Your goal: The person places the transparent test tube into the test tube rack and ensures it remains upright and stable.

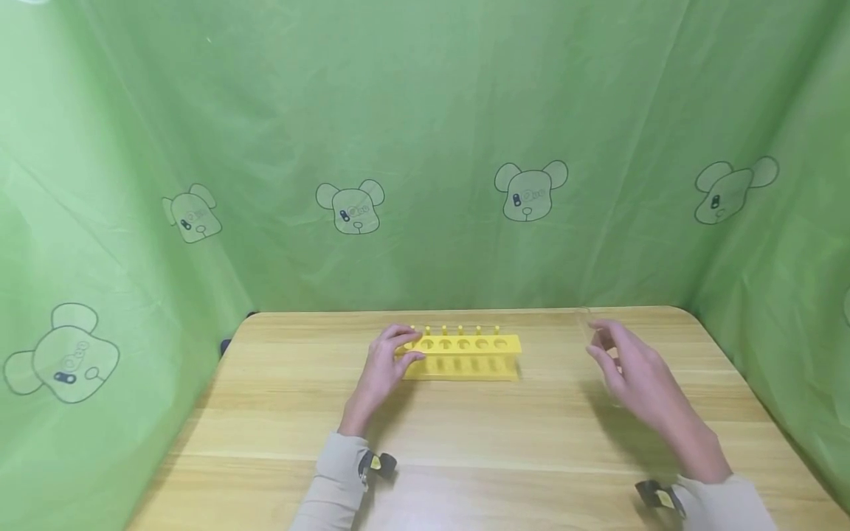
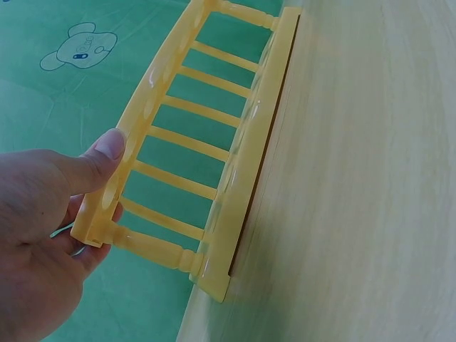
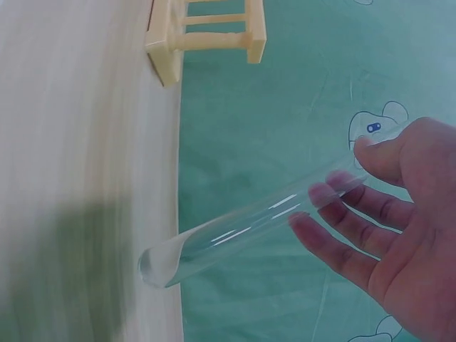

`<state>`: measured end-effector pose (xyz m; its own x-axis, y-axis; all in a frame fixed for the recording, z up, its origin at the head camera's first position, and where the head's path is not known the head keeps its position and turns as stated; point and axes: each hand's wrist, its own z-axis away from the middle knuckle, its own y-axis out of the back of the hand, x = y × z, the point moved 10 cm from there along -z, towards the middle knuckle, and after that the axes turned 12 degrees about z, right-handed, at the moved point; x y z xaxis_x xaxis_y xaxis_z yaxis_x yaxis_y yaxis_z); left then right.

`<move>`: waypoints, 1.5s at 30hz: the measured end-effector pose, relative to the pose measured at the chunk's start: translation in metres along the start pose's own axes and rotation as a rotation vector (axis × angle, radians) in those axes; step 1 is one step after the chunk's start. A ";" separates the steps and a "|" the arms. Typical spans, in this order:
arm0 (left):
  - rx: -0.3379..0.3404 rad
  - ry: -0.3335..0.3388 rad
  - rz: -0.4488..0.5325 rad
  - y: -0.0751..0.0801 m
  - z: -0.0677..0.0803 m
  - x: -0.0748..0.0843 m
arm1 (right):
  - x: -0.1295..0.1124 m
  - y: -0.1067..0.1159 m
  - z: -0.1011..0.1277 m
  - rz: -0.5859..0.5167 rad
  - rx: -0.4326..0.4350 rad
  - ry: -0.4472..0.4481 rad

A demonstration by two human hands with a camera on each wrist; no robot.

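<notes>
A yellow test tube rack (image 1: 465, 358) with a row of round holes stands on the wooden table (image 1: 505, 442), near its far edge. My left hand (image 1: 410, 345) grips the rack's left end. In the left wrist view its thumb (image 2: 107, 146) lies on the rack's (image 2: 192, 149) top plate and the fingers curl underneath. My right hand (image 1: 595, 339) hovers to the right of the rack, apart from it. It pinches a clear, empty glass test tube (image 3: 242, 231) near one end between thumb and fingers (image 3: 320, 196). The tube's rounded end points down toward the table.
Green cloth with cartoon bear prints (image 1: 531, 192) walls in the table at the back and on both sides. The rack's holes hold no tubes that I can see. The rack's end (image 3: 206, 35) shows at the top of the right wrist view.
</notes>
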<state>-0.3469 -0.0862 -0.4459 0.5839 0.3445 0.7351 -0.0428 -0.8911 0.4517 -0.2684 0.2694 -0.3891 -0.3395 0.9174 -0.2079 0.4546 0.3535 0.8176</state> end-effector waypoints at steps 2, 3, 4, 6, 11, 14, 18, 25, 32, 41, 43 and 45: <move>0.001 -0.001 -0.004 0.001 0.000 0.000 | -0.002 0.000 -0.003 -0.012 0.002 -0.003; 0.002 -0.002 -0.006 0.001 0.000 0.000 | -0.003 0.000 -0.005 -0.016 0.004 -0.004; 0.002 -0.003 -0.007 0.001 -0.001 0.000 | -0.003 0.000 -0.007 -0.022 0.007 -0.007; 0.003 -0.005 -0.008 0.002 -0.001 0.000 | -0.005 0.000 -0.010 -0.030 0.013 -0.010; 0.010 -0.011 -0.014 0.003 -0.002 0.000 | -0.009 0.003 -0.020 -0.058 0.021 -0.025; 0.012 -0.013 -0.005 0.003 -0.002 -0.001 | -0.011 0.004 -0.026 -0.081 0.033 -0.025; 0.008 -0.019 0.011 0.003 -0.002 -0.002 | -0.014 0.008 -0.032 -0.106 0.060 -0.017; 0.011 -0.029 0.004 0.005 -0.001 0.000 | -0.019 0.015 -0.041 -0.148 0.107 -0.004; 0.007 -0.030 0.013 0.004 0.000 -0.002 | -0.021 0.018 -0.048 -0.169 0.126 -0.021; 0.012 -0.039 0.015 0.004 -0.002 -0.001 | -0.021 0.025 -0.058 -0.212 0.180 -0.043; 0.009 -0.035 0.012 0.003 -0.003 -0.002 | -0.020 0.026 -0.060 -0.221 0.185 -0.055; 0.007 -0.032 0.018 0.003 -0.003 -0.002 | -0.020 0.027 -0.061 -0.228 0.185 -0.072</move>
<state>-0.3509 -0.0882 -0.4442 0.6090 0.3191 0.7262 -0.0480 -0.8990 0.4353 -0.2993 0.2499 -0.3300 -0.3938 0.8186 -0.4182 0.5181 0.5734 0.6346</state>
